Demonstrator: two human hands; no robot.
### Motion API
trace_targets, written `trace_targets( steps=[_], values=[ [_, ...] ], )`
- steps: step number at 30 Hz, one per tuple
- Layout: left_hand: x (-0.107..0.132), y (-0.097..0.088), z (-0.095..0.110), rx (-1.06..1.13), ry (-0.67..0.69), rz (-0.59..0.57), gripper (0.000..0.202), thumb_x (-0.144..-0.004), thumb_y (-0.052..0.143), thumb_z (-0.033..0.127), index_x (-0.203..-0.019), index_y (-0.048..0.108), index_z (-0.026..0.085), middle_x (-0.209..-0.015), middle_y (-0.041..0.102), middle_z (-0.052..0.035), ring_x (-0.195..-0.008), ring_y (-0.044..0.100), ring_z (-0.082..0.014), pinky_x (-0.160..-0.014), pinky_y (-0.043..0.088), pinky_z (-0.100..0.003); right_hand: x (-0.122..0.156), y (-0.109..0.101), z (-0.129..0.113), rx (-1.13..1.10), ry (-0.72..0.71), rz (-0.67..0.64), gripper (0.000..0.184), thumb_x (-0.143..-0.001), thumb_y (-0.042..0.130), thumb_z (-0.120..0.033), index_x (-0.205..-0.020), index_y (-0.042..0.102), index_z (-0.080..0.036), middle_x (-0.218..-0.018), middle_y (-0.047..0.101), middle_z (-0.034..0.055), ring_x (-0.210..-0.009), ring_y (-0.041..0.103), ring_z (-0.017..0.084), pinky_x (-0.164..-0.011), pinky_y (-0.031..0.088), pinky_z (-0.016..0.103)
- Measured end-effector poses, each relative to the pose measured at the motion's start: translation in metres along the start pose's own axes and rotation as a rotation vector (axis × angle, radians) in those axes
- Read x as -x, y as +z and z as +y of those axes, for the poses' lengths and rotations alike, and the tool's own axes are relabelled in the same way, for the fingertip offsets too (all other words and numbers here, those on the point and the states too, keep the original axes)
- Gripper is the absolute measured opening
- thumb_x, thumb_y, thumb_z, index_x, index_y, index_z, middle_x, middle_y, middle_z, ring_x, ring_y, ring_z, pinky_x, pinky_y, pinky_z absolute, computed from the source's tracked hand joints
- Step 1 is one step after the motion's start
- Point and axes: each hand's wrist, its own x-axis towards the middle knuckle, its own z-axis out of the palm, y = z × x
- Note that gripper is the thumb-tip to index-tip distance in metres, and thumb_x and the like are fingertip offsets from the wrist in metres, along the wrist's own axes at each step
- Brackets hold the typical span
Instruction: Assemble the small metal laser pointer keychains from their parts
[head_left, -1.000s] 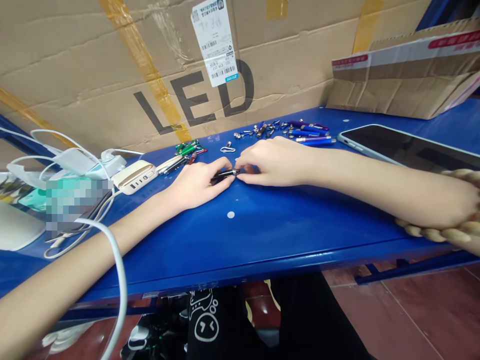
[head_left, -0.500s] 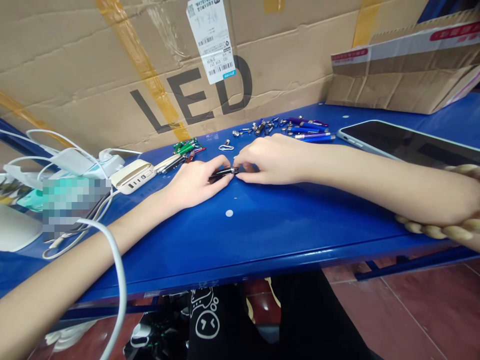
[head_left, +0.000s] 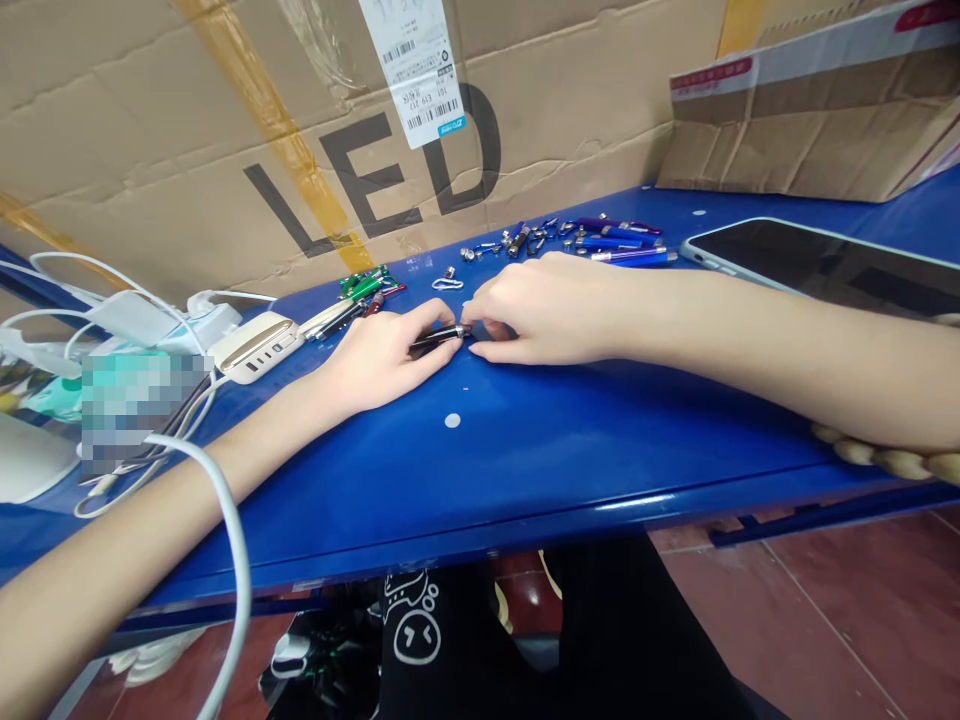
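Pen (head_left: 439,338), black with a silver end, lies in my left hand (head_left: 379,358), pinched between thumb and curled fingers, its long axis running nearly level above the table (head_left: 570,440) and pointing at my right hand (head_left: 544,320). That hand's fingertips (head_left: 480,322) press together right at the silver end, though I cannot tell whether they grip it. Metal fittings (head_left: 510,242) and blue pens (head_left: 630,256) lie farther off, beyond my right hand.
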Motion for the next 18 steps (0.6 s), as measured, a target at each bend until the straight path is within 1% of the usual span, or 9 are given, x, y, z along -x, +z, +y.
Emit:
trace_targets(
  steps=[4,12,18],
  values=[
    [0.0001,-0.0005,0.0007,0.001,-0.015,-0.007,0.036,-0.084,0.035,0.049,-0.101,0.053,0.023,-0.077,0.065,0.001,-0.064,0.059,-0.0154,-0.059,0.04,-0.024,0.0001,0.0006,0.0006,0.004,-0.005,0.006,0.036,-0.084,0.041,-0.036,-0.103,0.058,-0.011,-0.098,0.06,0.011,-0.085,0.057,0.019,-0.072,0.039,0.03],
    [0.0,-0.0001,0.0009,-0.013,-0.03,-0.007,0.038,-0.083,0.034,0.05,-0.1,0.054,0.022,-0.065,0.061,0.0026,-0.06,0.057,-0.015,-0.057,0.039,-0.023,0.0002,0.0029,0.0015,0.028,-0.009,0.018,0.036,-0.083,0.042,-0.036,-0.105,0.057,-0.012,-0.1,0.06,0.0105,-0.089,0.057,0.019,-0.07,0.04,0.029],
    [-0.0003,0.0002,0.0005,-0.009,-0.02,0.002,0.038,-0.083,0.035,0.049,-0.1,0.054,0.022,-0.066,0.061,0.0023,-0.059,0.056,-0.0149,-0.057,0.039,-0.023,0.0011,0.0027,-0.0002,0.022,0.017,0.003,0.036,-0.083,0.042,-0.038,-0.102,0.059,-0.012,-0.096,0.062,0.0101,-0.087,0.058,0.02,-0.069,0.041,0.03]
  ],
)
